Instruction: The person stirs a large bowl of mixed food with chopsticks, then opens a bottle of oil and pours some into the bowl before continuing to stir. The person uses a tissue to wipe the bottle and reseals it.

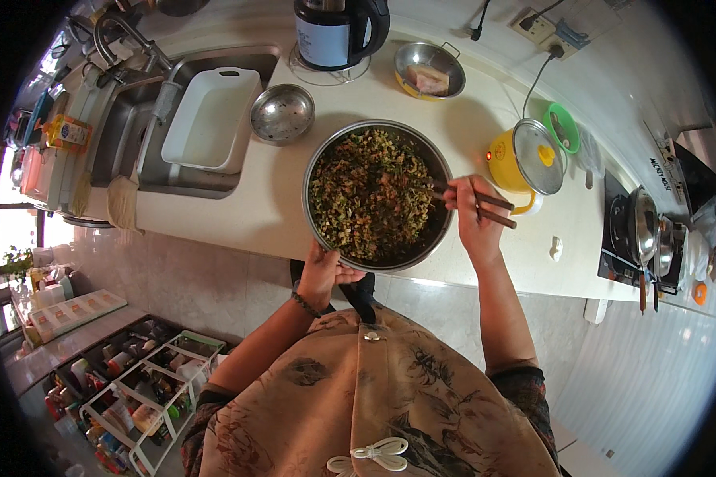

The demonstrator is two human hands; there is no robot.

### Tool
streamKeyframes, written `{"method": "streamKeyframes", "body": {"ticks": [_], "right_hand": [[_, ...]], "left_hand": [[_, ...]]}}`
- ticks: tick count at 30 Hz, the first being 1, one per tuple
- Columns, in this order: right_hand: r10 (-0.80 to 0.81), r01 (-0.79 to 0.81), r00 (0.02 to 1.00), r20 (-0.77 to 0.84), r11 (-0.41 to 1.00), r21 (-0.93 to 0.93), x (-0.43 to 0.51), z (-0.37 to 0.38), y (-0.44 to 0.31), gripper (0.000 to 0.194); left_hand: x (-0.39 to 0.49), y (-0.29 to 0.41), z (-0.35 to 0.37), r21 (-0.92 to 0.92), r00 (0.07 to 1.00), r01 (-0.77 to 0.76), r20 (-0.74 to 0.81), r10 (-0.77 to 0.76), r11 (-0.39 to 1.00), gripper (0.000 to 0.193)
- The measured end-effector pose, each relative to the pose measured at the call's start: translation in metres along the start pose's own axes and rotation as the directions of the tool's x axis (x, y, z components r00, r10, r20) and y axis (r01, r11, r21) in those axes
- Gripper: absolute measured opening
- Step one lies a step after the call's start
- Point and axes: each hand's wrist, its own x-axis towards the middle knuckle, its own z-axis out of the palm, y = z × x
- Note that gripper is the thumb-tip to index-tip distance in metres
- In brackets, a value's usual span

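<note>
A large stainless steel bowl (305,197) stands at the counter's front edge, filled with a chopped mixture (373,191) of green and brown bits. My left hand (328,267) grips the bowl's near-left rim, thumb on the outside and fingers underneath. In my right hand (477,220) is a pair of dark wooden chopsticks (494,203), held over the bowl's right rim. Their tips reach into the mixture at its right side. A small steel bowl (282,112) with dark specks inside sits just beyond the large bowl, to the left.
Left is a sink holding a white plastic basin (209,119). An electric kettle (328,36) and a steel bowl with a pale meat-like block (428,80) stand behind. To the right are a yellow electric pot (507,158) with glass lid, a green bowl (561,128) and a stove with pans (641,226).
</note>
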Motion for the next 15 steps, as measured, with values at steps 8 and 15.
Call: {"method": "streamKeyframes", "body": {"ticks": [8,15], "right_hand": [[-0.332,0.334,0.942,0.053,0.907,-0.256,0.05,0.056,0.036,0.008],[0.048,-0.035,0.987,0.153,0.996,-0.086,0.041,0.031,0.057,0.028]], "left_hand": [[0.001,-0.008,-0.006,-0.029,0.999,-0.004,0.046,0.005,1.0,0.039],[-0.001,-0.015,0.001,-0.131,0.996,-0.091,-0.013,0.09,0.987,0.037]]}}
